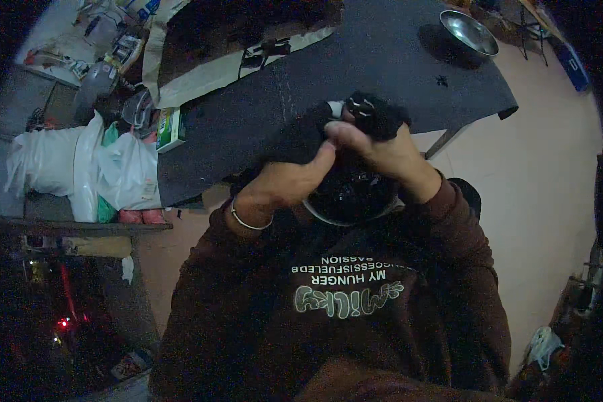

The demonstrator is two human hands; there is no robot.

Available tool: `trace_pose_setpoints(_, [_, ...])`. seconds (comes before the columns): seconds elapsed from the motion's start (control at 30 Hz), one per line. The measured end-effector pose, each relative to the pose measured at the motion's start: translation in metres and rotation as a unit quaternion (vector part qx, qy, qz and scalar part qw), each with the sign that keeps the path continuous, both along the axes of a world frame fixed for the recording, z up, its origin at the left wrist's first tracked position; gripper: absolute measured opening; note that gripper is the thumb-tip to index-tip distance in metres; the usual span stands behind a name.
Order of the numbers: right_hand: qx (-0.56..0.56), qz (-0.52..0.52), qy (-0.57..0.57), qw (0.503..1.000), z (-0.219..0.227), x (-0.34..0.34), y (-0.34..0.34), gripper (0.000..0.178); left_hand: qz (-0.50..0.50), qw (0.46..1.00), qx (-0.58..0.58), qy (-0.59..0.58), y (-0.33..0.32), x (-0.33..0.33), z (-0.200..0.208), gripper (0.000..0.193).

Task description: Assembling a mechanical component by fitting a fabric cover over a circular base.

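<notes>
My left hand [289, 181], with a bangle at its wrist, and my right hand [387, 153] meet above my lap, thumbs pressed toward each other. Dark fuzzy black material [388, 120] surrounds the fingers of my right hand, and black also covers those of my left. I cannot tell whether it is a covering on the fingers or something held. Between the fingertips show a small white piece [336, 107] and a thin shiny edge. Both hands look closed, but what they grip is unclear. Just below sits a round bowl [329, 220] with dark, glinting contents, partly hidden by my hands.
Ahead stands a table with a dark grey cover [214, 144]. It carries a metal bowl [469, 32], an opened sack [214, 80] with dark contents, a green and white box [171, 131] and black scraps [441, 81]. White plastic bags [124, 167] lie at the left.
</notes>
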State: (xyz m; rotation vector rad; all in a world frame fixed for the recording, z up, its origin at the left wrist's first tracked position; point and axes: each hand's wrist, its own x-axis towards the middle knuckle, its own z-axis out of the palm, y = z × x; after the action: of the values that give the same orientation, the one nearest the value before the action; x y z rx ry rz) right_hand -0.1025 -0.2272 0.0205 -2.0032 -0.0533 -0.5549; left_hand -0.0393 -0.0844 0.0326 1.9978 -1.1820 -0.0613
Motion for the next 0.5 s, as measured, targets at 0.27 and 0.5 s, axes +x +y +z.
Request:
trace_pose_setpoints(0.27, [-0.034, 0.095, 0.208, 0.973, -0.014, 0.0, -0.014, 0.035, 0.057, 0.986, 0.128, 0.096, -0.005, 0.002, 0.007, 0.025])
trace_pose_setpoints(0.5, [-0.029, 0.081, 0.298, 0.951, -0.035, 0.012, -0.014, 0.038, 0.021, 0.989, 0.058, -0.137, -0.003, 0.005, -0.005, 0.024])
